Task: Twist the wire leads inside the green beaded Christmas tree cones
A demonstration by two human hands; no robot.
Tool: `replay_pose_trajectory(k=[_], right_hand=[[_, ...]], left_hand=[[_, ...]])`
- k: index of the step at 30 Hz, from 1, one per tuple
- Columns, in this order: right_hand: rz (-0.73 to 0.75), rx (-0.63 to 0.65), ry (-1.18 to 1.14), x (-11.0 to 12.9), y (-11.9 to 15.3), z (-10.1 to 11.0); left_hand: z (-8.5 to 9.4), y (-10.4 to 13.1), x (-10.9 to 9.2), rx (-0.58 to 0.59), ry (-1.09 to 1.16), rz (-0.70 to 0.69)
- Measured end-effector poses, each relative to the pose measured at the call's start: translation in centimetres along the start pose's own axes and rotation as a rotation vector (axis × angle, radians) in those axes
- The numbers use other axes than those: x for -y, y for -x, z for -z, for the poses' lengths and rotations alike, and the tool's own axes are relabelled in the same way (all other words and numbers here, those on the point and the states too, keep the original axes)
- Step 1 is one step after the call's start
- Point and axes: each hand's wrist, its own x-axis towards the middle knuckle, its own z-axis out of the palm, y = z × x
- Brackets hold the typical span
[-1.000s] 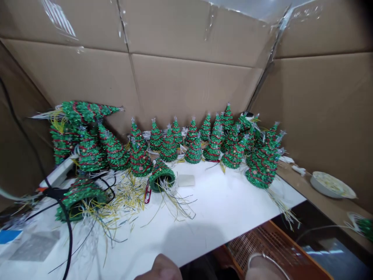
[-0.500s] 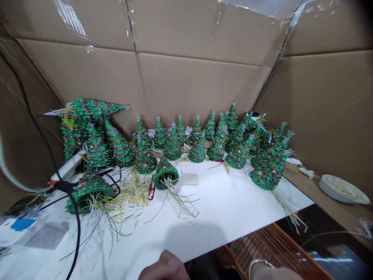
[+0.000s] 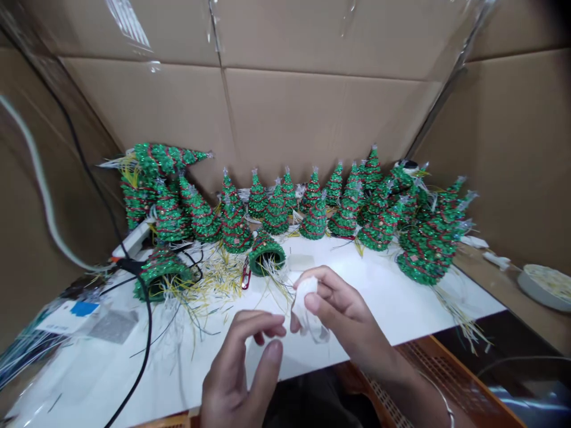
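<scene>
A crumpled white tissue (image 3: 307,312) is pinched between the thumb and fingers of my right hand (image 3: 339,309), over the front of the white table (image 3: 214,362). To its left, my left hand (image 3: 250,356) is empty, thumb and fingers apart and curved toward the tissue without touching it. Just beyond the hands a small green Christmas tree (image 3: 266,255) lies on its side, hollow base toward me, with thin wires trailing out. A flat pale block (image 3: 301,262) sits beside it, partly hidden behind my right fingers. Red-handled snips (image 3: 245,274) lie to the tree's left.
Several green trees with red garlands (image 3: 276,208) stand along the cardboard wall (image 3: 330,113). Yellow and white wire clippings (image 3: 218,276) cover the table's left. A black cable (image 3: 149,333) crosses there. At the right are a white bowl (image 3: 542,291) and an orange crate (image 3: 439,362).
Both hands have risen from the bottom edge to above the table. The white tissue now shows in my right hand. The camera view has shifted, while the trees appear unmoved.
</scene>
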Motion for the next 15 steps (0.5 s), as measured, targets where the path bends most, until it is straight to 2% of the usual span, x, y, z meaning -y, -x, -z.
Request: replay_pose_trajectory(k=[3,6,9,11,15], right_hand=[[-0.118,0.083,-0.21,-0.4,-0.4,-0.5],[-0.17,0.118,-0.233,-0.7,-0.5,-0.6],[-0.158,0.09,-0.133,-0.7,-0.4,-0.7],[-0.113,0.056,0.004,-0.5,-0.2,-0.7],[0.02,0.063,0.239,0.0,0.6,-0.9]], left_hand=[[0.7,-1.8,0.2,0.111,-0.054,-0.015],[0.9,-2.9,0.4,0.199,-0.055,-0.024],[0.9,-3.3,0.6,0.231,-0.041,-0.028],[0.9,-3.2,0.7,0.208,-0.028,-0.031],[1.1,-3.1,0.5,0.163,-0.055,-0.134]])
